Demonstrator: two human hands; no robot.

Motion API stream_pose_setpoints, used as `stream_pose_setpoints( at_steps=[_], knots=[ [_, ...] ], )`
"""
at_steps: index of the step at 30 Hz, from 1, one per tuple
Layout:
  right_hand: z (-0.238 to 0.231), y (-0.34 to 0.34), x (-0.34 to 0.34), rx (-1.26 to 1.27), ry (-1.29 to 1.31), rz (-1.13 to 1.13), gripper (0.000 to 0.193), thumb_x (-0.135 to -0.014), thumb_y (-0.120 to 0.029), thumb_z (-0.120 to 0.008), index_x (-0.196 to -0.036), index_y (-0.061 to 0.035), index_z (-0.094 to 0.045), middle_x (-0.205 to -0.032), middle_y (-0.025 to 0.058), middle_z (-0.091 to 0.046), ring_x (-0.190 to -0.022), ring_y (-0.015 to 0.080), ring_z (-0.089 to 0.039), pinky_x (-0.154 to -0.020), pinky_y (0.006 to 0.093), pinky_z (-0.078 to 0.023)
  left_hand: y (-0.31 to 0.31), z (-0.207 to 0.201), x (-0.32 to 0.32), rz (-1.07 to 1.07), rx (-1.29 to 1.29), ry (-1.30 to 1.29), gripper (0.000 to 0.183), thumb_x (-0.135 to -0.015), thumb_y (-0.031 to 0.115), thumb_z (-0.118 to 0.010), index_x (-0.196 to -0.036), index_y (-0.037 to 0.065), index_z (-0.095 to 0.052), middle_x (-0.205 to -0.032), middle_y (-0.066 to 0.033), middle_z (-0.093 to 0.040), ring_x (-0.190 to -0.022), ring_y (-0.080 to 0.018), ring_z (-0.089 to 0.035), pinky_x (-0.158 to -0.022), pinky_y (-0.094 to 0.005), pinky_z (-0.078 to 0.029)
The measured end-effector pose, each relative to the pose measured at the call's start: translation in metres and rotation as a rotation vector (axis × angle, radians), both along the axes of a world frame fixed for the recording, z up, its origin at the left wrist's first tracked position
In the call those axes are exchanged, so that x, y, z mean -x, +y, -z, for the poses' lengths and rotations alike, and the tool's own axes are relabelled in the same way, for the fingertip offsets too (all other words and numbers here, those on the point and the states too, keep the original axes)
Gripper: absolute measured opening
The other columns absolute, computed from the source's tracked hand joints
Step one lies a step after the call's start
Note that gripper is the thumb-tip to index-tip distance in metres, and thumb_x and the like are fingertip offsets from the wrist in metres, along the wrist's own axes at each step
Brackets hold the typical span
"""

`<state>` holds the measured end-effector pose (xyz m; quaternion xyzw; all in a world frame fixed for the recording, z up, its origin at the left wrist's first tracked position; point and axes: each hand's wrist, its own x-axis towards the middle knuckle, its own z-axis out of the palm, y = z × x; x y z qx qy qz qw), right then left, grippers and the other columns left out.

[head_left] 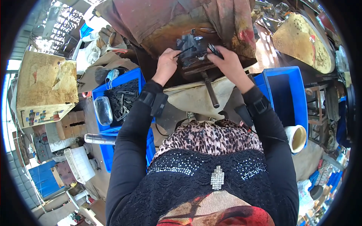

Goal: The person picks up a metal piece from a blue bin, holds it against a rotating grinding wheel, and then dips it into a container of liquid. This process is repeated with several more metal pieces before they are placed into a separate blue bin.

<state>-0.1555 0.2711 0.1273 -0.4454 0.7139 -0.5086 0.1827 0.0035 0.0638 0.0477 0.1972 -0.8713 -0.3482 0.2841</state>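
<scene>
Between my thumb and fingers, my left hand [166, 67] pinches a thin dark strip [184, 51], its far end over the metal fixture. My right hand [229, 65] is closed around several dark, narrow metal pieces [215, 51]; their exact kind is hard to make out. Both hands are on either side of a dark, wet-looking metal fixture [191, 45], from whose front a round steel bar handle [210, 90] juts toward me. Brown, stained cloth [166, 19] drapes behind and around the fixture.
At left, a blue bin [141, 77] holds many dark metal strips and a clear plastic tub [103, 110]. A deep blue bin [303, 94] stands at right, with a cream cylindrical container [297, 138] by its near end. A metal tube [99, 139] lies across bins at lower left.
</scene>
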Motion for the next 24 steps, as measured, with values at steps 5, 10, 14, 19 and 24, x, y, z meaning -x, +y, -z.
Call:
stream_pose_setpoints(
  at_steps=[5,10,14,19,24],
  knots=[
    [0.022,0.066,-0.021,-0.212,-0.012,-0.138,0.032,-0.090,-0.019,-0.070,-0.116,-0.0020,-0.065,-0.089,0.0147,-0.068,-0.081,0.0083,-0.058,-0.076,0.0285,-0.049,-0.015,0.039,0.010,0.157,0.129,-0.054,0.032,-0.079,-0.012,-0.058,-0.105,0.002,-0.070,-0.082,-0.0136,-0.057,-0.076,-0.0281,-0.059,-0.072,-0.0324,-0.049],
    [0.020,0.094,-0.039,-0.259,-0.214,-0.260,0.039,-0.087,-0.022,-0.073,-0.120,-0.0035,-0.064,-0.090,0.0158,-0.069,-0.079,0.0103,-0.061,-0.075,0.0287,-0.050,-0.024,0.047,0.017,0.290,0.120,-0.118,0.036,-0.076,-0.012,-0.059,-0.105,0.006,-0.071,-0.086,-0.0139,-0.061,-0.083,-0.0313,-0.061,-0.078,-0.0328,-0.049],
    [0.020,0.100,-0.047,-0.289,-0.194,-0.326,0.045,-0.082,-0.024,-0.078,-0.120,-0.0054,-0.064,-0.090,0.0160,-0.069,-0.077,0.0155,-0.065,-0.074,0.0296,-0.051,-0.025,0.043,0.020,0.333,0.159,-0.179,0.040,-0.075,-0.013,-0.057,-0.108,0.007,-0.070,-0.090,-0.0134,-0.063,-0.088,-0.0320,-0.062,-0.081,-0.0322,-0.049],
    [0.020,0.101,-0.056,-0.197,-0.069,-0.358,0.045,-0.079,-0.025,-0.080,-0.118,-0.0088,-0.066,-0.092,0.0150,-0.070,-0.079,0.0237,-0.068,-0.073,0.0321,-0.053,-0.023,0.036,0.016,0.355,0.145,-0.221,0.047,-0.073,-0.013,-0.056,-0.114,0.007,-0.068,-0.096,-0.0149,-0.062,-0.094,-0.0333,-0.061,-0.083,-0.0329,-0.049],
    [0.018,0.100,-0.059,-0.237,-0.004,-0.328,0.041,-0.080,-0.030,-0.078,-0.115,-0.0128,-0.066,-0.094,0.0130,-0.071,-0.082,0.0303,-0.069,-0.072,0.0349,-0.054,-0.028,0.029,0.009,0.443,0.125,-0.325,0.053,-0.072,-0.014,-0.054,-0.119,0.007,-0.066,-0.106,-0.0170,-0.063,-0.103,-0.0356,-0.060,-0.090,-0.0354,-0.048]
  ],
)
